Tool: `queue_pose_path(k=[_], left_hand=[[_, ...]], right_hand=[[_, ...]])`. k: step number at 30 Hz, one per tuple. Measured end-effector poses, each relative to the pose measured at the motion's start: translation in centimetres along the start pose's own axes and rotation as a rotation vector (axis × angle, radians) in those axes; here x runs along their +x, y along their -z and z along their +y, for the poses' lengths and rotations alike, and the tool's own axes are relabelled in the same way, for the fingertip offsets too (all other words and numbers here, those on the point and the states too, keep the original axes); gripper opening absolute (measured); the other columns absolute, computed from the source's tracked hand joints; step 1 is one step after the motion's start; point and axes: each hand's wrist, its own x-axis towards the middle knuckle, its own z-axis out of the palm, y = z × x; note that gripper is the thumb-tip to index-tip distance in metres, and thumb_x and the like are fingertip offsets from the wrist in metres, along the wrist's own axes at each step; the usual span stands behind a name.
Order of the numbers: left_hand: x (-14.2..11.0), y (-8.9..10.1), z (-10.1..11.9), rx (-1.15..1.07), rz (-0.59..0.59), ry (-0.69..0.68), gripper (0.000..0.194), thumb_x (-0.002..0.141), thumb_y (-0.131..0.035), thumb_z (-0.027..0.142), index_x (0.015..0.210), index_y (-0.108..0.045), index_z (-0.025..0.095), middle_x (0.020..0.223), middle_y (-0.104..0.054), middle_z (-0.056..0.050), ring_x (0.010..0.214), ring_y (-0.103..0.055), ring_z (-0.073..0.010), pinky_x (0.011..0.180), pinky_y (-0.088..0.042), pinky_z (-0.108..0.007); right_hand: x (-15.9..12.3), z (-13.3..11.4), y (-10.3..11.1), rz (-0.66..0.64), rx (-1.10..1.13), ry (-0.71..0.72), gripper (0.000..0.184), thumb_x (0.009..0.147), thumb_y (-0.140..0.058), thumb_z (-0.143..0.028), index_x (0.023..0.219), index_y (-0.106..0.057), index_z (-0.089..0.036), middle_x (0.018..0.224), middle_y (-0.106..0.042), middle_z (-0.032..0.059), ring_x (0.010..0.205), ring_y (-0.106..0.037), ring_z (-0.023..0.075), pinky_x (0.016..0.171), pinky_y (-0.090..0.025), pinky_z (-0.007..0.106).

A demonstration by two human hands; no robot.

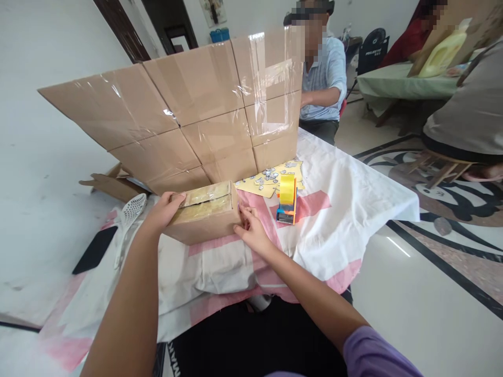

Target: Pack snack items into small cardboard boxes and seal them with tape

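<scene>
A small cardboard box (204, 230), its top flaps taped across, rests on the cloth-covered table in front of me. My left hand (168, 207) holds the box at its left end, fingers bent over the top edge. At the opposite end, my right hand (251, 228) presses its curled fingers against the right side; some fingertips are hidden. To the right of the box stands a tape dispenser (286, 199) with a yellow roll, apart from both hands. Yellow sheets with small grey drawings (271, 178) lie behind the box.
A tall cardboard panel (208, 99) with shiny tape stands across the back of the table (314, 241). On the left lie a white slotted ladle (131, 214) and a black flat object (96, 250). Behind the panel sits a person (326, 78); others are near a green-covered table (396, 84).
</scene>
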Motion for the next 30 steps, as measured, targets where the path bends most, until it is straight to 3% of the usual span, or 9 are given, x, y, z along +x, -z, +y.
queue_pose_path(k=[5, 9, 16, 19, 22, 25, 27, 30], left_hand=[[-0.4, 0.4, 0.3, -0.039, -0.037, 0.050, 0.055, 0.082, -0.051, 0.068, 0.113, -0.065, 0.026, 0.113, -0.071, -0.008, 0.103, -0.066, -0.0338, 0.086, -0.052, -0.044], [-0.6, 0.6, 0.5, -0.089, -0.078, 0.094, 0.056, 0.081, -0.052, 0.070, 0.115, -0.064, 0.027, 0.120, -0.070, -0.008, 0.109, -0.064, -0.0357, 0.091, -0.050, -0.046], [-0.1, 0.1, -0.4, -0.172, -0.093, 0.047, 0.054, 0.080, -0.052, 0.070, 0.110, -0.063, 0.026, 0.117, -0.070, -0.007, 0.110, -0.064, -0.0340, 0.093, -0.048, -0.044], [-0.3, 0.4, -0.6, -0.212, -0.101, 0.014, 0.052, 0.080, -0.052, 0.069, 0.107, -0.063, 0.026, 0.115, -0.070, -0.005, 0.110, -0.064, -0.0321, 0.091, -0.049, -0.040], [-0.8, 1.0, -0.5, -0.242, -0.120, -0.018, 0.050, 0.079, -0.052, 0.068, 0.104, -0.064, 0.025, 0.112, -0.070, -0.005, 0.110, -0.063, -0.0319, 0.090, -0.050, -0.039], [-1.4, 1.5, -0.4, -0.273, -0.152, -0.065, 0.050, 0.079, -0.052, 0.068, 0.103, -0.064, 0.026, 0.113, -0.070, -0.005, 0.112, -0.062, -0.0314, 0.094, -0.049, -0.039], [-2.1, 1.9, -0.4, -0.294, -0.160, -0.100, 0.050, 0.078, -0.053, 0.067, 0.106, -0.064, 0.026, 0.115, -0.070, -0.004, 0.116, -0.061, -0.0314, 0.100, -0.047, -0.041], [-4.1, 2.5, -0.7, -0.358, -0.149, -0.122, 0.052, 0.078, -0.056, 0.065, 0.112, -0.063, 0.027, 0.127, -0.067, -0.005, 0.126, -0.057, -0.0314, 0.108, -0.044, -0.042]], right_hand=[[0.5, 0.2, 0.2, -0.061, 0.017, -0.039, 0.085, 0.075, -0.071, -0.027, 0.155, -0.042, -0.022, 0.129, -0.045, 0.0119, 0.121, -0.051, 0.0262, 0.107, -0.047, 0.044], [0.7, 0.7, 0.6, -0.071, 0.087, -0.083, 0.081, 0.072, -0.075, -0.030, 0.149, -0.052, -0.015, 0.130, -0.048, 0.0138, 0.127, -0.050, 0.0281, 0.111, -0.043, 0.043], [-0.2, 0.3, 1.1, -0.001, 0.048, 0.026, 0.046, 0.086, -0.060, -0.031, 0.131, -0.069, -0.023, 0.127, -0.057, 0.0105, 0.122, -0.056, 0.0245, 0.103, -0.049, 0.039], [-0.9, -0.4, 1.1, 0.025, -0.001, 0.053, 0.043, 0.087, -0.059, -0.031, 0.127, -0.071, -0.022, 0.127, -0.056, 0.0114, 0.121, -0.058, 0.0251, 0.104, -0.049, 0.041], [-1.5, -1.3, 1.1, 0.095, -0.155, 0.125, 0.063, 0.081, -0.068, -0.030, 0.143, -0.057, -0.024, 0.143, -0.045, 0.0130, 0.138, -0.045, 0.0296, 0.115, -0.040, 0.046], [-1.9, -2.4, 1.2, -0.023, -0.323, 0.173, 0.110, 0.073, -0.079, -0.036, 0.163, -0.017, -0.026, 0.163, -0.021, 0.0138, 0.153, -0.021, 0.0333, 0.121, -0.032, 0.050], [-1.9, -3.1, 1.5, -0.161, -0.394, 0.172, 0.127, 0.069, -0.083, -0.040, 0.164, 0.001, -0.026, 0.166, -0.015, 0.0149, 0.154, -0.020, 0.0346, 0.120, -0.034, 0.052], [-2.1, -4.0, 2.4, -0.256, -0.418, 0.188, 0.138, 0.062, -0.088, -0.039, 0.164, 0.004, -0.026, 0.163, -0.022, 0.0170, 0.150, -0.029, 0.0354, 0.117, -0.038, 0.051]])
